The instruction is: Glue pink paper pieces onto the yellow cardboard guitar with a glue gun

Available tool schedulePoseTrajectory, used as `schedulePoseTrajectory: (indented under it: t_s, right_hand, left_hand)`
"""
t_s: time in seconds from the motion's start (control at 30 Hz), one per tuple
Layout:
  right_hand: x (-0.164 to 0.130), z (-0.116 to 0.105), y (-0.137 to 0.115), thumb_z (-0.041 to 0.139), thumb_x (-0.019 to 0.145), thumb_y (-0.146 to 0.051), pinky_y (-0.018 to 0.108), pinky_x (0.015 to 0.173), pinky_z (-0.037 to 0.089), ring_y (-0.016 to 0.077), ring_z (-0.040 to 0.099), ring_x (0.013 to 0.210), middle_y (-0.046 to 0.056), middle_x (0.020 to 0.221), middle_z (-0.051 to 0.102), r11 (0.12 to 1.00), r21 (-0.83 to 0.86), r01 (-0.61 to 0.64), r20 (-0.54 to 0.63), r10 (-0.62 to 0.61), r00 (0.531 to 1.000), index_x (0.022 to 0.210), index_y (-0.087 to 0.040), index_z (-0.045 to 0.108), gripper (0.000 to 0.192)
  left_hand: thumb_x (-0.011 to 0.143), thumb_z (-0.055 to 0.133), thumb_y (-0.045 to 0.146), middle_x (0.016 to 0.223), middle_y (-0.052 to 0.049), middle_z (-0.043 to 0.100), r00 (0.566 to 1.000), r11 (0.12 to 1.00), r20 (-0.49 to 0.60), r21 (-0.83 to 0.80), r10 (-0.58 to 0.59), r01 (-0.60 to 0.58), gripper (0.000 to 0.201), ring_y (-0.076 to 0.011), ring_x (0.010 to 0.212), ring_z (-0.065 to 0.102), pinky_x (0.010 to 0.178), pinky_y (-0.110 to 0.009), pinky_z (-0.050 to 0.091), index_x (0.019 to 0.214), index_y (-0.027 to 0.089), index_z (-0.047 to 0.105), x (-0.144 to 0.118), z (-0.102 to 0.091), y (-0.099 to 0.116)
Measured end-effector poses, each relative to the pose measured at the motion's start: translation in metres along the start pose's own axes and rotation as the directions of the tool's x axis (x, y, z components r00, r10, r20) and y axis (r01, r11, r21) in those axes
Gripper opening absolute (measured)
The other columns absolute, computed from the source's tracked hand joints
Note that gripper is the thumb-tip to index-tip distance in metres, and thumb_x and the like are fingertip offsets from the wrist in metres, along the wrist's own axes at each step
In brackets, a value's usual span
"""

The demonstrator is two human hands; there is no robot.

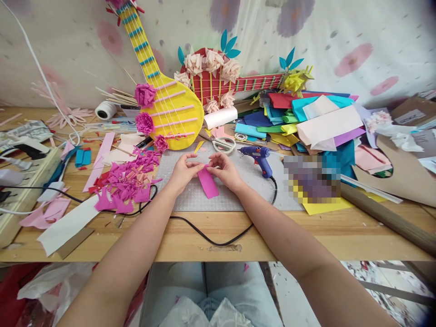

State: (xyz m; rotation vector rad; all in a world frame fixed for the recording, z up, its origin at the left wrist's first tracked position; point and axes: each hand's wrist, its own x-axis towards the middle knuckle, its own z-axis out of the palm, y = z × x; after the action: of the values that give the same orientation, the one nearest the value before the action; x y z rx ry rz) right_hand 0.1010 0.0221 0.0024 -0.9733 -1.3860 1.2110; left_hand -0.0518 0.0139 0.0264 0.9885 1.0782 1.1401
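Left hand [184, 171]: I see fingertips pinching the top edge of the magenta strip [208, 181].
Right hand [223, 169]: same grip, fingers closed on that top edge, just beside the left.
Strip: hangs tilted over the grey cutting mat [190, 197], mid-table.
Glue gun [258, 156]: blue, lies right of my hands, apart.
Scissors [223, 145]: just behind the hands.
Magenta scraps [127, 181]: heaped to the left.
Yellow paper guitar [170, 111]: behind, leaning on the wall.

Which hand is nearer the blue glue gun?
Right. The right hand sits just left of the glue gun; the left hand is farther left, across the pink strip.
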Motion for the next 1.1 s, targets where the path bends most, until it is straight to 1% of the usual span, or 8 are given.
schedulePoseTrajectory:
  t_s: [0.2, 0.37, 0.5, 0.7, 0.83, 0.9, 1.03, 1.1]
  right_hand:
    - [-0.001, 0.001, -0.001, 0.075, 0.058, -0.039, 0.031, 0.071, 0.048, 0.0132, 0.058, 0.074, -0.001, 0.080, 0.059, 0.998, 0.065, -0.020, 0.061, 0.016, 0.998, 0.091, -0.023, 0.047, 0.046]
    - [0.002, 0.001, 0.003, 0.074, 0.058, -0.045, 0.029, 0.063, 0.048, 0.0123, 0.057, 0.067, -0.003, 0.072, 0.057, 0.996, 0.072, -0.053, 0.018, 0.052, 0.998, 0.087, -0.023, 0.047, 0.046]
    - [0.002, 0.000, 0.002, 0.075, 0.057, -0.044, 0.029, 0.064, 0.049, 0.0119, 0.058, 0.065, -0.004, 0.070, 0.057, 0.994, 0.083, -0.072, -0.009, 0.073, 0.997, 0.085, -0.023, 0.047, 0.045]
    - [-0.001, 0.000, -0.004, 0.068, 0.065, -0.051, 0.028, 0.062, 0.049, 0.0112, 0.060, 0.063, -0.004, 0.070, 0.061, 0.982, 0.120, -0.145, 0.012, 0.145, 0.989, 0.086, -0.023, 0.046, 0.041]
    - [0.001, 0.000, 0.000, 0.075, 0.057, -0.041, 0.027, 0.059, 0.047, 0.0115, 0.059, 0.062, -0.004, 0.070, 0.061, 0.992, 0.062, -0.113, 0.033, 0.111, 0.993, 0.086, -0.022, 0.046, 0.044]
    - [0.003, 0.000, 0.004, 0.075, 0.056, -0.037, 0.026, 0.058, 0.046, 0.0117, 0.059, 0.062, -0.003, 0.070, 0.061, 0.995, 0.043, -0.093, 0.031, 0.092, 0.995, 0.085, -0.022, 0.046, 0.044]
    - [0.004, -0.001, 0.007, 0.074, 0.057, -0.035, 0.027, 0.057, 0.046, 0.0116, 0.058, 0.061, -0.003, 0.070, 0.061, 0.994, 0.032, -0.104, 0.026, 0.103, 0.994, 0.084, -0.022, 0.047, 0.041]
    - [0.003, -0.001, 0.006, 0.074, 0.057, -0.035, 0.027, 0.058, 0.046, 0.0116, 0.058, 0.061, -0.003, 0.070, 0.061, 0.992, 0.033, -0.120, 0.031, 0.119, 0.992, 0.084, -0.022, 0.047, 0.041]
  left_hand:
    - [0.054, 0.079, 0.021, 0.072, 0.000, 0.065, 1.000, 1.000, -0.031, 0.012, -0.006, 0.006, 0.051, -0.0128, 0.062, 0.062, 0.064, -0.028, 0.049, 0.094, 0.019, 0.046, 0.000, 0.000, 0.000]
    - [0.054, 0.078, 0.021, 0.067, 0.003, 0.063, 0.999, 0.999, -0.047, 0.041, -0.013, 0.015, 0.051, -0.0126, 0.059, 0.061, 0.062, -0.028, 0.050, 0.093, 0.020, 0.044, -0.001, 0.003, 0.001]
    - [0.055, 0.077, 0.021, 0.068, 0.003, 0.062, 0.998, 0.998, -0.056, 0.039, -0.041, 0.043, 0.051, -0.0137, 0.061, 0.062, 0.064, -0.030, 0.051, 0.094, 0.020, 0.044, -0.002, 0.004, 0.003]
    - [0.056, 0.077, 0.016, 0.068, 0.001, 0.063, 0.997, 0.999, -0.069, 0.038, -0.030, 0.033, 0.049, -0.0135, 0.061, 0.062, 0.063, -0.030, 0.052, 0.093, 0.019, 0.045, 0.001, 0.001, 0.002]
    - [0.060, 0.075, 0.013, 0.069, 0.000, 0.064, 0.995, 0.997, -0.086, 0.057, -0.051, 0.056, 0.044, -0.0137, 0.062, 0.063, 0.064, -0.030, 0.053, 0.094, 0.017, 0.046, 0.000, 0.001, 0.003]
    - [0.061, 0.074, 0.013, 0.070, -0.001, 0.064, 0.994, 0.995, -0.085, 0.071, -0.065, 0.071, 0.043, -0.0144, 0.063, 0.063, 0.066, -0.032, 0.054, 0.095, 0.016, 0.048, 0.000, 0.001, 0.004]
    - [0.062, 0.074, 0.012, 0.072, -0.002, 0.065, 0.995, 0.995, -0.061, 0.060, -0.078, 0.082, 0.044, -0.0146, 0.065, 0.064, 0.068, -0.033, 0.054, 0.099, 0.015, 0.050, -0.002, 0.000, 0.006]
    - [0.062, 0.073, 0.011, 0.072, -0.001, 0.065, 0.995, 0.996, -0.070, 0.059, -0.067, 0.072, 0.044, -0.0136, 0.064, 0.063, 0.067, -0.032, 0.054, 0.098, 0.016, 0.048, -0.001, 0.000, 0.005]
